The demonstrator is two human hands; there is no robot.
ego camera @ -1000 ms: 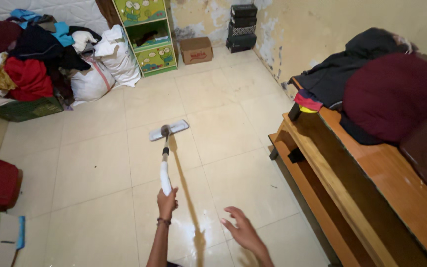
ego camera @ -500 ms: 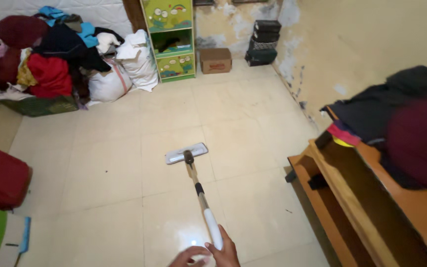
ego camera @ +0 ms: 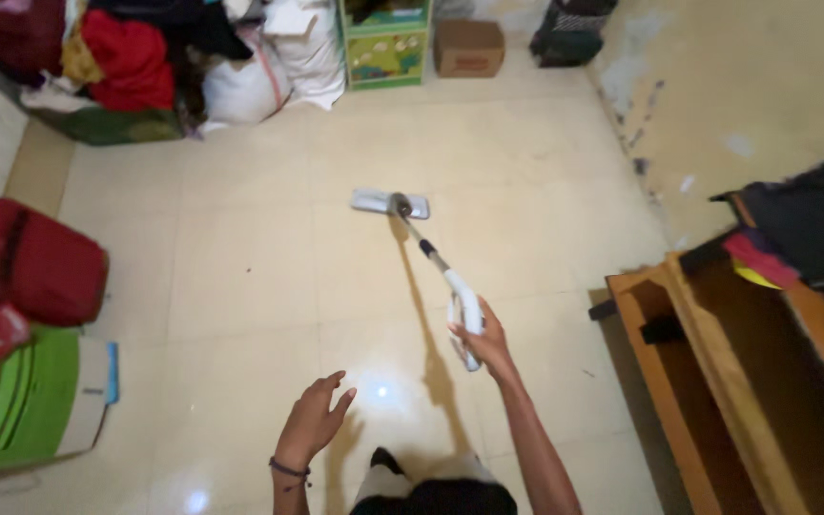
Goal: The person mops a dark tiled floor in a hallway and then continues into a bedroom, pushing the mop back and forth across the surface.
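1. The right hand (ego camera: 486, 340) is gripping the white handle of the flat mop (ego camera: 431, 256), with its fingers (ego camera: 466, 333) wrapped closed around the grip.
2. The mop's shaft is slanting away from those fingers, up and to the left, ending at the grey mop head (ego camera: 390, 202), which is lying flat on the tiled floor (ego camera: 240, 267) well beyond them.
3. The left hand (ego camera: 312, 422) is hovering over the floor, holding nothing, with its fingers (ego camera: 336, 393) spread open and well apart from the mop handle.
4. A bright spot of light is reflecting on the tiles just beside the left hand's fingertips.
5. Far beyond the mop head, a pile of clothes (ego camera: 126, 48), white sacks (ego camera: 278, 57), a green cabinet (ego camera: 385, 43) and a cardboard box (ego camera: 469, 48) are sitting along the wall.
6. Well off to the left of the left hand, a red bag (ego camera: 21, 257) and a green plastic stool (ego camera: 11, 401) are standing.
7. To the right of the gripping fingers, a wooden bench (ego camera: 717, 381) is carrying dark clothing (ego camera: 803, 224).
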